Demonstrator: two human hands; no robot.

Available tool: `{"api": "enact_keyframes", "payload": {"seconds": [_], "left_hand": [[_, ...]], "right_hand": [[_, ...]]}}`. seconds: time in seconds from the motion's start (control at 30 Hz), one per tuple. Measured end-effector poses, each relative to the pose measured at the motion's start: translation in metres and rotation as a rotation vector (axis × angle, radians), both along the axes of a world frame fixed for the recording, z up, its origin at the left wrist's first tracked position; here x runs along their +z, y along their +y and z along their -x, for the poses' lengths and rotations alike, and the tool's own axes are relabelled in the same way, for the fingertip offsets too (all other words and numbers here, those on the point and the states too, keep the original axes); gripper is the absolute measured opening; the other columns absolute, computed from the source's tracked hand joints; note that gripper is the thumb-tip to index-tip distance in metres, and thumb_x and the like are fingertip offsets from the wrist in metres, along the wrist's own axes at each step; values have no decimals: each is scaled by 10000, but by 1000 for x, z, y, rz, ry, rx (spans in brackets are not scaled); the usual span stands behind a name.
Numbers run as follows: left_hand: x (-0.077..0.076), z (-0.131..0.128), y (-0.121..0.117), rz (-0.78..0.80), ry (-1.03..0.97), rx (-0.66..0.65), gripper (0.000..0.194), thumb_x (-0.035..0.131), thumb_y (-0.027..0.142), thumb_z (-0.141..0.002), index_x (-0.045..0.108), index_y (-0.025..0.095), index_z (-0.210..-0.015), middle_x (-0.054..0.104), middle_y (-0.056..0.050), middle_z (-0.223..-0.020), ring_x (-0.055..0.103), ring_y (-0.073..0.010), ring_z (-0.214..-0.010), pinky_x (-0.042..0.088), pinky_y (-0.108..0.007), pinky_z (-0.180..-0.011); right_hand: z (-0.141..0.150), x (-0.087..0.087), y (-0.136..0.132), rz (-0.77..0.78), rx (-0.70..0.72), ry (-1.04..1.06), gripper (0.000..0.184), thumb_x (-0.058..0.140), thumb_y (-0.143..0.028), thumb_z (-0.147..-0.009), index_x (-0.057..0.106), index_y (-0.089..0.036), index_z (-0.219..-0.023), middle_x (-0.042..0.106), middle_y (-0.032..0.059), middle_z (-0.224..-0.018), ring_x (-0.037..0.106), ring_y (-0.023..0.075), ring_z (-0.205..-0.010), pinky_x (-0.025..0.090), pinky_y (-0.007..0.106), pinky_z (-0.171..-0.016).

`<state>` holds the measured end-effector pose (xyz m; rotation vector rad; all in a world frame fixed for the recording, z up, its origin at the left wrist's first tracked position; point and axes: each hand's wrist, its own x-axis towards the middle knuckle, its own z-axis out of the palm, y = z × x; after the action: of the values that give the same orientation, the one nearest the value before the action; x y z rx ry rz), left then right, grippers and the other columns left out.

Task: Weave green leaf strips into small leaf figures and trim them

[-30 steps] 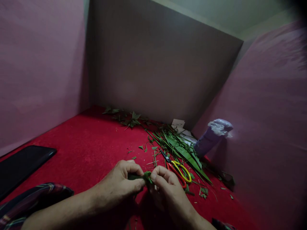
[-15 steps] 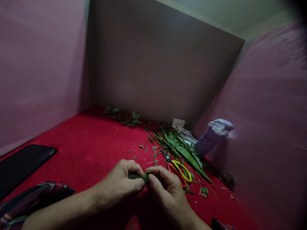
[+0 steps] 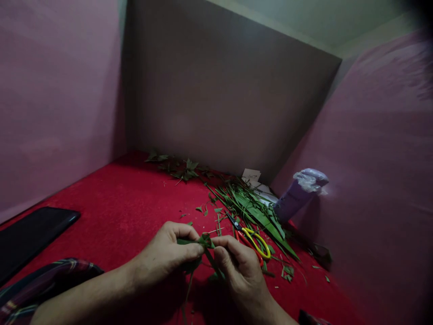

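Observation:
A folded green leaf [image 3: 205, 242] is pinched between the thumb and fingers of my left hand [image 3: 171, 250], just above the red cloth. My right hand [image 3: 241, 268] meets it from the other side, thumb and index finger closed on the leaf's right edge. A strip of leaf hangs down between the two hands, and a thin stem trails below. Scissors [image 3: 252, 239] with one yellow and one red handle lie just beyond my right hand, blades pointing away to the left. My right hand covers part of the red handle.
A heap of long green leaves [image 3: 259, 212] lies beyond the scissors, with scraps around it. Dark leafy sprigs [image 3: 187, 170] lie by the back wall. A purple packet [image 3: 297, 194] leans at the right wall near white papers [image 3: 264, 192]. A black flat device [image 3: 37, 234] lies left.
My hands have shifted slightly, and the fingers have moved a little apart. More of the leaf now shows, with a strip and a stem hanging below it.

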<state>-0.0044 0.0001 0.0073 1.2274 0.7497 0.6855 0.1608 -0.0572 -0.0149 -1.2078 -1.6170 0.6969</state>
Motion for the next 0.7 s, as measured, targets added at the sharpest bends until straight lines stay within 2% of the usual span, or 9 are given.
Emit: {"api": "enact_keyframes", "payload": {"seconds": [0.07, 0.17, 0.27, 0.43, 0.7], "left_hand": [[1, 0, 0, 11, -26, -3, 183, 704, 265, -612, 635, 98, -637, 468, 58, -449, 353, -58, -429, 233, -207, -448], [-1, 0, 0, 33, -67, 5, 195, 723, 272, -607, 626, 104, -624, 479, 55, -454, 374, -60, -437, 245, -206, -459], [-5, 0, 0, 47, -92, 14, 197, 735, 274, -612, 634, 106, -637, 503, 45, -474, 397, -67, -460, 267, -208, -477], [-6, 0, 0, 58, -86, 14, 214, 742, 302, -621, 635, 119, -644, 499, 53, -464, 382, -62, -444, 259, -201, -462], [-3, 1, 0, 71, -94, -10, 233, 747, 315, -623, 634, 114, -654, 528, 48, -475, 413, -61, -450, 286, -197, -469]], "right_hand": [[0, 3, -1, -71, 1, -90, 176, 485, -272, -878, 631, -172, -870, 561, 5, -671, 473, 119, -591, 359, 221, -543], [0, 4, -2, -110, -13, -164, 204, 452, -257, -890, 598, -165, -783, 498, -16, -608, 439, 113, -558, 331, 221, -528], [0, 4, -2, -40, -5, -148, 259, 416, -283, -905, 502, -176, -685, 419, -39, -584, 380, 98, -531, 300, 219, -506], [-2, 3, 0, 92, 1, -87, 303, 388, -336, -906, 414, -193, -640, 358, -52, -572, 326, 93, -525, 277, 217, -488], [-5, 6, 4, 45, -20, -187, 286, 393, -276, -870, 371, -200, -595, 333, -54, -545, 319, 96, -513, 255, 231, -495]]}}
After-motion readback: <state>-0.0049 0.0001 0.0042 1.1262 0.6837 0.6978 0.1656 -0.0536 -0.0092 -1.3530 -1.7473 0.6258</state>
